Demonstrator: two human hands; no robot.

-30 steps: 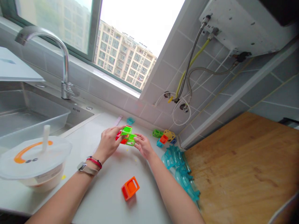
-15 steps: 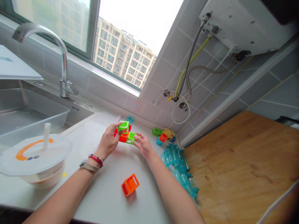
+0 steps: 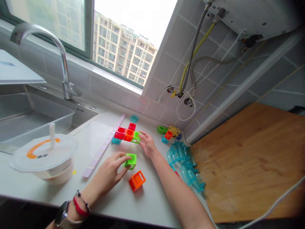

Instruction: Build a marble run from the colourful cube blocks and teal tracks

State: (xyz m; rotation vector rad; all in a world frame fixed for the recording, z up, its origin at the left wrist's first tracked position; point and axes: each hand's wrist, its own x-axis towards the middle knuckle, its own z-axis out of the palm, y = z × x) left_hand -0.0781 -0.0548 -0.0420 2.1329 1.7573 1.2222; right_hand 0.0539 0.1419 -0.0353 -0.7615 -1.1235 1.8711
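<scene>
My left hand grips a loose light-green cube block between thumb and fingers, low over the counter. An orange cube block sits by itself just nearer to me. Farther back is a joined row of cube blocks: a red one, an orange one and a light-green one at the right end. Another red cube is behind the row, and a blue cube shows under its left end. With its fingertips, my right hand holds the row's green end cube.
A lilac strip lies left of the blocks. At left stand a lidded bowl with a straw and the sink. Clear blue track pieces lie along the wooden board; more cubes are in the corner.
My left hand has drawn the light-green cube away from the joined row, toward me. My right hand stays at the row's green end. The lilac strip is now uncovered.
</scene>
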